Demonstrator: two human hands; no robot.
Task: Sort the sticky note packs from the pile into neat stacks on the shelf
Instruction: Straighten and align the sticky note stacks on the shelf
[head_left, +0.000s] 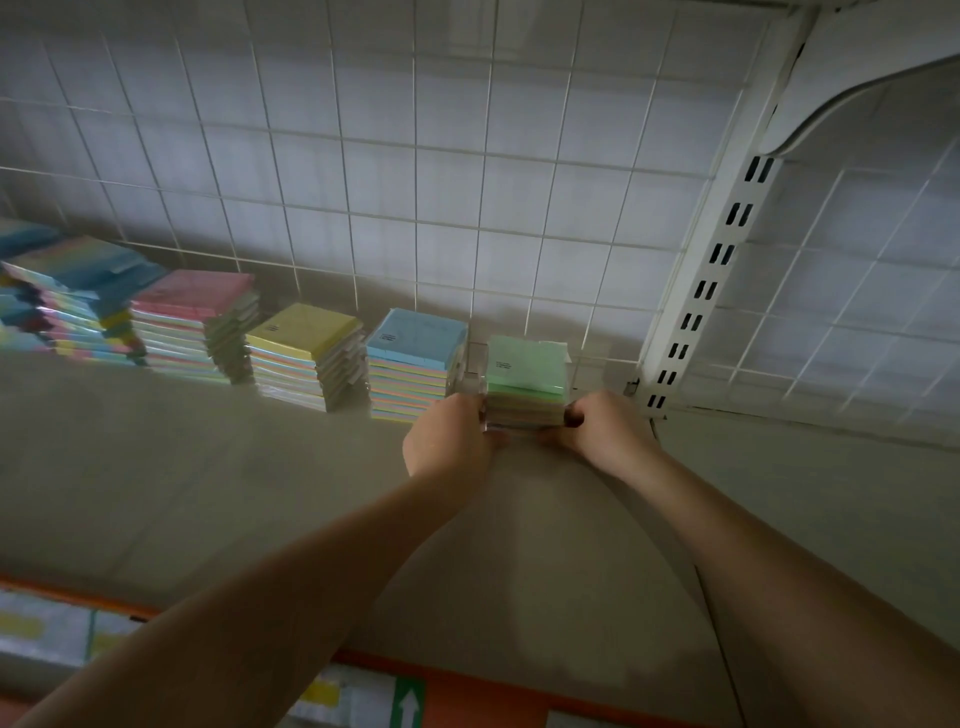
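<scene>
A green-topped stack of sticky note packs (525, 374) stands at the right end of the row on the shelf (208, 467). My left hand (451, 439) grips its left side and my right hand (602, 428) grips its right side. To its left stand a blue-topped stack (415, 358), a yellow-topped stack (306, 353) and a pink-topped stack (195, 322). At the far left lies a loose, uneven pile of packs (67, 301). The bottom of the green-topped stack is hidden behind my fingers.
A white wire grid (415, 182) forms the shelf's back. A white slotted upright (711, 280) rises just right of the green-topped stack, with a bracket and an upper shelf above it. An orange edge strip (467, 680) with labels runs along the shelf front.
</scene>
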